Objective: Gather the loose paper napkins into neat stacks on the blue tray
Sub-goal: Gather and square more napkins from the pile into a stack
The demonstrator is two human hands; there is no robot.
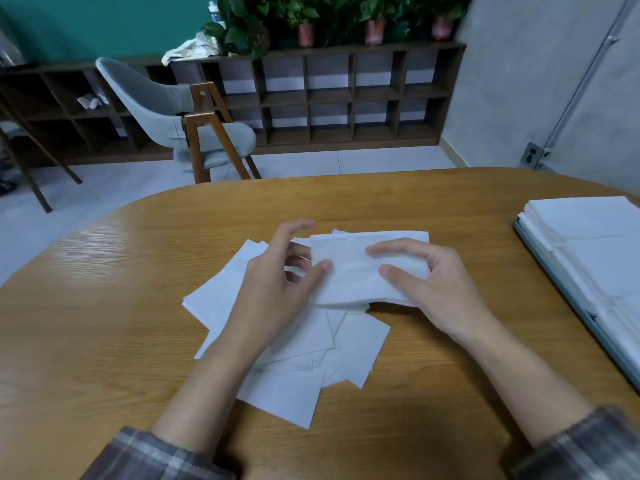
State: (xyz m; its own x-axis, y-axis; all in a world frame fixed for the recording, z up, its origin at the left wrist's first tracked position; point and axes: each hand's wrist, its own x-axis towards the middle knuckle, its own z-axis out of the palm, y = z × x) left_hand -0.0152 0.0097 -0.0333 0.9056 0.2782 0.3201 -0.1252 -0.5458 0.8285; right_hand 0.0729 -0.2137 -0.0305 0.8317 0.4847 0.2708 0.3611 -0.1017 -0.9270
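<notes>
Several loose white paper napkins (294,379) lie scattered in the middle of the wooden table (121,306). Above that pile both hands hold a small bunch of napkins (349,268), slightly bent. My right hand (433,285) grips its right side, thumb on top and fingers over the far edge. My left hand (277,285) touches its left edge with the thumb, the fingers spread apart. The blue tray (568,299) sits at the table's right edge, and neat white napkin stacks (595,237) fill it.
A grey chair with wooden legs (194,129) stands beyond the table's far edge. A dark cubby shelf (311,98) with potted plants (304,22) lines the back wall. Bare tabletop spreads to the left.
</notes>
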